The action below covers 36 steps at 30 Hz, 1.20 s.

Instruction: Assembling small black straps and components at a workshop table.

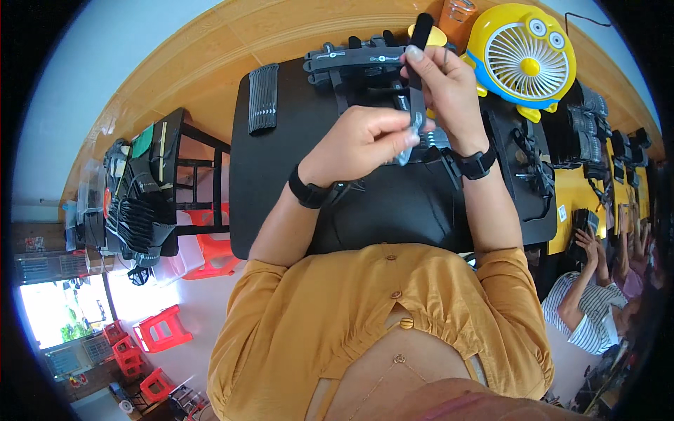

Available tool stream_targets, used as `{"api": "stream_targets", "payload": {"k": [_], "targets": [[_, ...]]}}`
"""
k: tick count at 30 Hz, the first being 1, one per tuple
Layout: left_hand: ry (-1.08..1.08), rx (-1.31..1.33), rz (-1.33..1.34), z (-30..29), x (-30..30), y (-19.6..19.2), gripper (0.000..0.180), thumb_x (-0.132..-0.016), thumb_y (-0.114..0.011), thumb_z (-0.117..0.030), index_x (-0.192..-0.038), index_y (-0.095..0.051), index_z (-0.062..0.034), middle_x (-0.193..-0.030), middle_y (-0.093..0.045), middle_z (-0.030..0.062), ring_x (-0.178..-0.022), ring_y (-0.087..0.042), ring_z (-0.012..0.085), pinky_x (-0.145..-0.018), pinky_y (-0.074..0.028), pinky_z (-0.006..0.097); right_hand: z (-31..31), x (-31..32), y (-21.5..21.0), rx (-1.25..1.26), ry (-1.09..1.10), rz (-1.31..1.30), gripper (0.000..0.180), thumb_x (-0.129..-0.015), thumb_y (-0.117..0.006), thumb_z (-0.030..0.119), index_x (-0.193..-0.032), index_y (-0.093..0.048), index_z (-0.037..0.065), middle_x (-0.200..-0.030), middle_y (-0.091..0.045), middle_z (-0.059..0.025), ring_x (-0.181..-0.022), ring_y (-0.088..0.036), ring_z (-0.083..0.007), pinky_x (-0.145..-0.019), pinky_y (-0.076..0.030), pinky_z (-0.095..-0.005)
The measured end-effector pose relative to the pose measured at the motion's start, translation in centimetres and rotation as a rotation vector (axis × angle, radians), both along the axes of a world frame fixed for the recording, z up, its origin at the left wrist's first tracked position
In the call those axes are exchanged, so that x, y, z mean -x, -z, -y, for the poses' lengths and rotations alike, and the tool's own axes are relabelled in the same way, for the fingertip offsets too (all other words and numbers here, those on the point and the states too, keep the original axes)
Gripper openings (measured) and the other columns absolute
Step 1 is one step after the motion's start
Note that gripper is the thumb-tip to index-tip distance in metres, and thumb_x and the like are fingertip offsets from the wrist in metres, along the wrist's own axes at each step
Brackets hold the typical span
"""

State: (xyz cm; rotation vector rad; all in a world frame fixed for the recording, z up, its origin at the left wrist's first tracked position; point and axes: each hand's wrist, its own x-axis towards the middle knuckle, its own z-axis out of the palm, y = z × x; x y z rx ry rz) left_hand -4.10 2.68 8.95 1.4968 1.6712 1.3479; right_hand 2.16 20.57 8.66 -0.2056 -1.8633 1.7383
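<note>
Over the black table [281, 189] I stretch a black strap [422, 31] between my hands. My right hand [449, 91] pinches it near its upper end, which sticks up past the thumb. Below and to the left, my left hand [365, 144] is closed with thumb and fingertips at the strap's lower part. A small pale, glossy piece [404, 151] hangs by those fingertips, blurred; I cannot make out what it is. Behind the hands lies a pile of dark grey straps [351, 62]. A black band sits on each of my wrists.
A neat grey strap stack [263, 98] lies at the table's far left. A yellow and blue fan [526, 63] stands far right, beside an orange cup [458, 12]. More black straps [533, 165] lie right. Another person [586, 302] works at a yellow table; red stools [163, 328] stand left.
</note>
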Motion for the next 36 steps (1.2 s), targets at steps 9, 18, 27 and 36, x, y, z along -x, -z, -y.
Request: {"api": "stream_targets", "payload": {"k": [9, 18, 27, 36], "targets": [[-0.017, 0.054, 0.238, -0.4, 0.6, 0.1, 0.031, -0.099, -0.055, -0.027, -0.113, -0.064, -0.0010, -0.092, -0.067, 0.0050, -0.079, -0.063, 0.0124, -0.068, -0.050, 0.024, 0.8, 0.0, -0.2, -0.083, 0.119, -0.134, 0.025, -0.092, -0.067, 0.028, -0.095, -0.068, 0.004, -0.064, -0.056, 0.0044, -0.056, -0.049, -0.0031, -0.052, -0.039, -0.0189], [-0.131, -0.217, 0.815, -1.0, 1.6, 1.1, 0.026, -0.095, -0.054, -0.012, -0.115, -0.055, 0.0033, -0.097, -0.062, 0.0060, -0.084, -0.063, 0.0147, -0.070, -0.052, 0.026, 3.3, -1.2, -0.5, -0.160, -0.135, -0.127, 0.016, -0.091, -0.068, 0.018, -0.099, -0.067, 0.004, -0.071, -0.065, 0.0004, -0.056, -0.061, -0.0046, -0.046, -0.046, -0.0174], [-0.322, -0.328, 0.349, -0.5, 1.1, 1.5, 0.020, -0.096, -0.056, -0.012, -0.114, -0.055, -0.0022, -0.088, -0.056, -0.0002, -0.066, -0.047, 0.0040, -0.058, -0.040, 0.019, 3.3, -0.1, -0.4, -0.717, 0.045, -0.391, 0.025, -0.080, -0.072, 0.007, -0.104, -0.069, 0.007, -0.102, -0.068, -0.0077, -0.083, -0.068, -0.0170, -0.066, -0.053, -0.0256], [-0.379, -0.264, 0.143, -1.4, -1.1, 1.1, 0.018, -0.101, -0.051, -0.018, -0.104, -0.061, -0.0026, -0.076, -0.050, -0.0050, -0.060, -0.040, 0.0016, -0.053, -0.033, 0.018, 1.8, -1.1, -1.0, 0.146, 0.059, -0.269, 0.014, -0.093, -0.067, 0.016, -0.085, -0.061, 0.006, -0.063, -0.056, 0.0018, -0.052, -0.049, -0.0034, -0.046, -0.037, -0.0184]]}}
